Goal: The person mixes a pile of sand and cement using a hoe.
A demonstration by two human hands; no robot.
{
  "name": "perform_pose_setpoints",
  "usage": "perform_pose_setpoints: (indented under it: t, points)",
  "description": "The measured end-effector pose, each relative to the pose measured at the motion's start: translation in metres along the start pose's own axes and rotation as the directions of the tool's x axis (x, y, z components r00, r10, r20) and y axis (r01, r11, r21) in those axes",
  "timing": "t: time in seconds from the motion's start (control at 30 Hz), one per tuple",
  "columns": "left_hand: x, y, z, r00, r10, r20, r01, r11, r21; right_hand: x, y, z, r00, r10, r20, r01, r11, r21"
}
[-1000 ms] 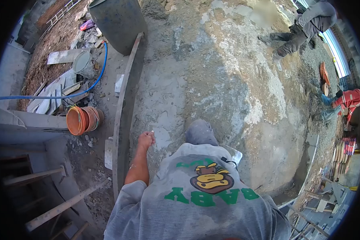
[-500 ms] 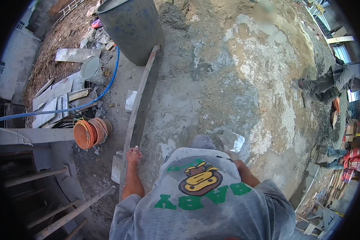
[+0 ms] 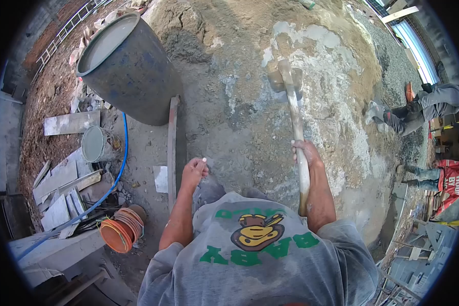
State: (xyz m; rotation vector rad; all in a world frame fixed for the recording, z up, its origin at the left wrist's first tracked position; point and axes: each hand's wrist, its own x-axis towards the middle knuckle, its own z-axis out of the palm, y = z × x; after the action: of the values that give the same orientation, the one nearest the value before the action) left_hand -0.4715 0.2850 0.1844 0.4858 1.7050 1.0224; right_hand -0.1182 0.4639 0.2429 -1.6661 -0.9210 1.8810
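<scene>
Here you are with your right hand (image 3: 307,153) wrapped around the wooden handle of the long-handled tool (image 3: 294,109), its head out ahead of you at the far end, by the pale, crusted patch of ground (image 3: 319,38). Your left hand (image 3: 194,171) is off the handle, fingers curled, a small white spot at the tip; whether anything is pinched there, you can't tell from this view. So one hand is carrying the steering, and that's the first worry: if the head catches on the rough ground, the shaft could twist in that lone grip. Watch the butt end, too, down beside your right forearm; a jolt could drive it back into your arm or side. Over to your left, the long board (image 3: 172,148) stands on edge against the big barrel (image 3: 132,81); a careless step or a wide swing that way might knock it over. The blue hose (image 3: 125,148) lies beyond it, a possible snag for feet. And mind your right: a co-worker in grey (image 3: 433,107) is near enough that a broad sideways sweep could become a hazard.
</scene>
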Motion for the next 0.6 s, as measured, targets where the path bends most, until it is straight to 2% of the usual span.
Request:
perform_pose_setpoints:
  t: [0.07, 0.13, 0.27, 0.33, 0.43, 0.47, 0.53, 0.57, 0.6]
  points:
    - [0.047, 0.036, 0.011, 0.982, -0.002, 0.189, -0.006, 0.999, 0.04, 0.006, -0.045, 0.037, 0.994, -0.108, -0.01, 0.108, 0.984, 0.139]
    - [0.08, 0.081, 0.029, 0.904, 0.033, 0.426, -0.037, 0.999, 0.001, 0.006, -0.091, 0.071, 0.978, -0.201, -0.049, 0.206, 0.951, 0.228]
    - [0.117, 0.158, 0.081, 0.594, 0.124, 0.795, -0.253, 0.967, 0.037, 0.032, -0.186, 0.115, 0.869, -0.489, -0.076, 0.484, 0.809, 0.332]
    - [0.118, 0.198, 0.106, 0.447, 0.307, 0.84, -0.458, 0.885, -0.08, 0.051, -0.223, 0.138, 0.817, -0.57, -0.087, 0.56, 0.749, 0.353]
    - [0.145, 0.215, 0.145, 0.457, 0.319, 0.83, -0.313, 0.932, -0.185, 0.101, -0.275, 0.136, 0.754, -0.655, -0.041, 0.631, 0.706, 0.322]
    - [0.155, 0.219, 0.152, 0.537, 0.393, 0.747, -0.341, 0.911, -0.233, 0.126, -0.295, 0.133, 0.729, -0.684, -0.038, 0.662, 0.69, 0.292]
    - [0.184, 0.225, 0.172, 0.671, 0.377, 0.638, -0.497, 0.868, 0.01, 0.19, -0.346, 0.121, 0.728, -0.685, 0.026, 0.643, 0.695, 0.321]
    - [0.207, 0.22, 0.186, 0.733, 0.386, 0.56, -0.547, 0.824, 0.148, 0.237, -0.37, 0.108, 0.726, -0.687, 0.019, 0.66, 0.705, 0.26]
    - [0.236, 0.201, 0.203, 0.779, 0.432, 0.454, -0.562, 0.803, 0.201, 0.288, -0.39, 0.098, 0.721, -0.693, 0.011, 0.676, 0.708, 0.204]
